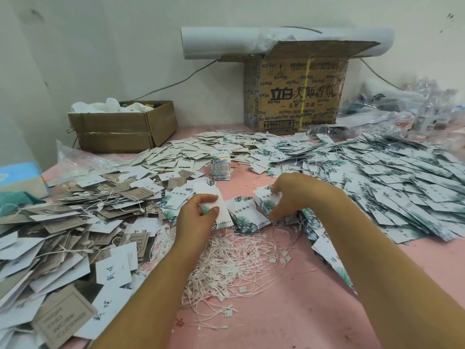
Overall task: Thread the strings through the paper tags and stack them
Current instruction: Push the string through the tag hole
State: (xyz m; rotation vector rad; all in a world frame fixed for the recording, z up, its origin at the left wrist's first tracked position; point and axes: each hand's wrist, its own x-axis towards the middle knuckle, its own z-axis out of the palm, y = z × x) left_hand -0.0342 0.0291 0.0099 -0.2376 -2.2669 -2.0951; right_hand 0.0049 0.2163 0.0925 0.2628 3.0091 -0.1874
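Note:
My left hand grips a white paper tag with a green leaf print between thumb and fingers at the middle of the pink table. My right hand has its fingers curled on another leaf-print tag among a few tags lying just right of the left hand. A loose tangle of white strings with small plastic locks lies in front of both hands. A big heap of leaf-print tags spreads to the right. Strung grey and white tags are piled at the left.
A banded bundle of tags stands behind the hands. A low cardboard box sits at the back left, a tall printed carton at the back centre with a white roll behind it. Clear plastic wrappers crowd the back right.

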